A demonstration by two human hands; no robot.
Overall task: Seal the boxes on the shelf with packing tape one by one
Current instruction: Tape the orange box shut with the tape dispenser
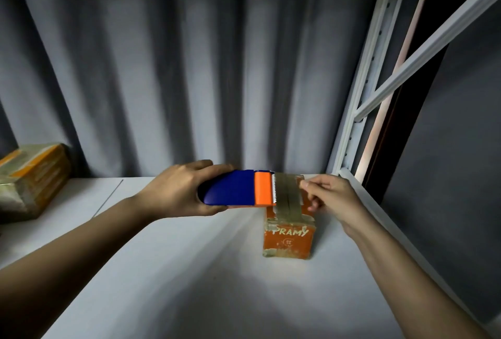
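Tape dispenser [235, 188]: smooth blue and orange plastic, slightly glossy.
Tape strip [288, 195]: translucent brownish film, glossy.
Box [288, 239]: orange printed cardboard, worn, taped edges.
Shelf [189, 271]: matt white painted surface.
Curtain [176, 67]: grey matt cloth.

A pale grey metal shelf [176, 271] carries a small orange cardboard box [288, 241] lettered "PRAMY", standing right of centre with tape across its top, and a larger tape-wrapped brown and orange box [29, 176] resting at the far left edge.
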